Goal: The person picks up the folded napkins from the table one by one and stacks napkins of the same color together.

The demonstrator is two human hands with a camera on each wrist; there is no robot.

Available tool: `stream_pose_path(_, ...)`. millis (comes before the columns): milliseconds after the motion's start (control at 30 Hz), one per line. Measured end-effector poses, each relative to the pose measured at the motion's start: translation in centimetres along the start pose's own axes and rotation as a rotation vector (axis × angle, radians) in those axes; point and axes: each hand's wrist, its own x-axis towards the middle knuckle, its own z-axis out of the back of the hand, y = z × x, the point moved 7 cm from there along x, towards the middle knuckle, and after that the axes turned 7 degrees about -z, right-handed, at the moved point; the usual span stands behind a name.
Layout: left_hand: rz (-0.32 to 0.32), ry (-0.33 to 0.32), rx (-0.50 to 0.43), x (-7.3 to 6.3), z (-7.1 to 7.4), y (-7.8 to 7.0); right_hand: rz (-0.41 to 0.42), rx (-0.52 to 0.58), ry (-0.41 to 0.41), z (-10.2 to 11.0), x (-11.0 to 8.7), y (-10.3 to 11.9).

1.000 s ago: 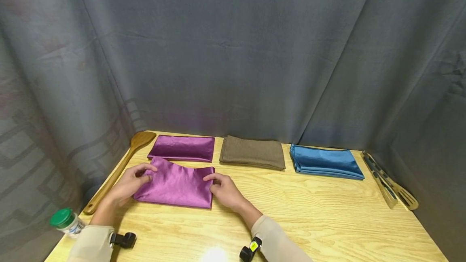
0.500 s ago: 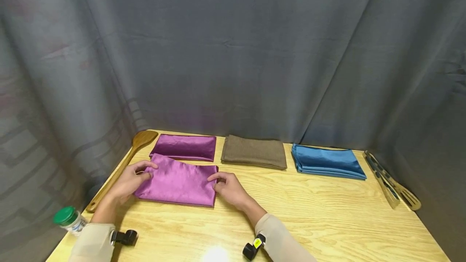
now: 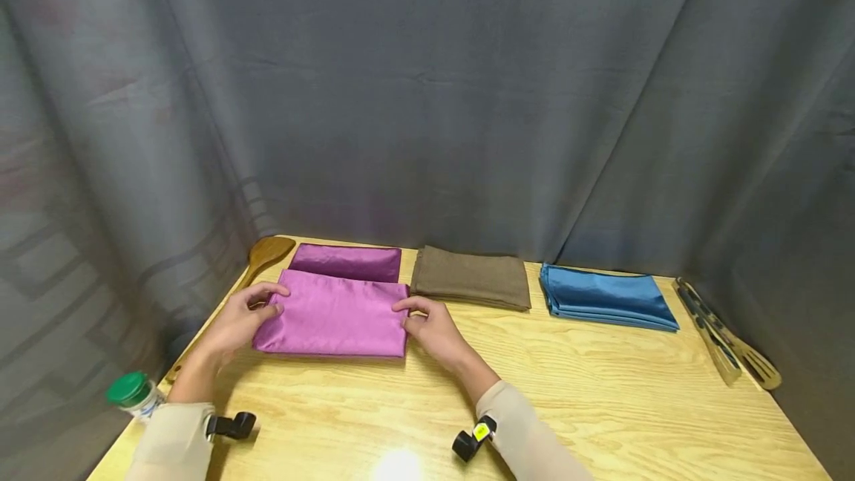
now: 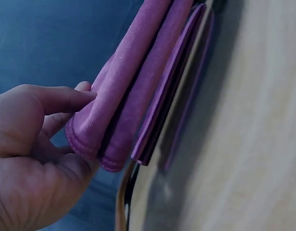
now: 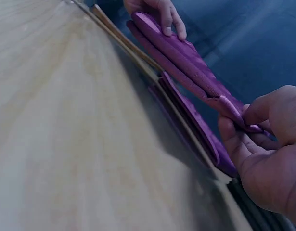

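Observation:
A folded pinkish-purple satin cloth is held up between both hands, raised off the table in the wrist views. My left hand pinches its left end, thumb on the near face and fingers behind. At the opposite end my right hand pinches the edge between thumb and fingers; the right wrist view shows this grip close up. Behind the held cloth, and partly covered by it in the head view, lies a second folded purple cloth flat on the table.
A folded brown cloth and a folded blue cloth lie along the back of the table. On the left are a wooden spatula and a green-lidded jar. Tongs and a slotted utensil lie at the right edge. Grey curtains surround it.
Both hands have carried the pinkish-purple cloth up and toward the back, so it now overlaps more of the purple cloth behind. Its sagging top edge has become straighter.

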Motion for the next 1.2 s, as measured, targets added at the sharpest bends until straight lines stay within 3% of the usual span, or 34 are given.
stream_pose_path(267, 0.028, -0.05, -0.008, 1.5, 1.2, -1.1, 0.06, -0.032, -0.022, 0.8, 1.4, 2.5)
stream_pose_path(567, 0.085, -0.113, -0.108, 4.9, 1.9, -0.2, 0.088, -0.01, -0.052, 1.5, 4.1, 4.4)
stream_pose_path(833, 0.13, -0.141, -0.203, 7.8, 1.9, 1.3, 0.042, 0.016, -0.079, 1.7, 6.8, 4.2)
stream_pose_path(1200, 0.178, -0.161, -0.271, 9.5, 1.4, 3.0, -0.001, 0.087, -0.142, 2.5, 9.4, 3.2)
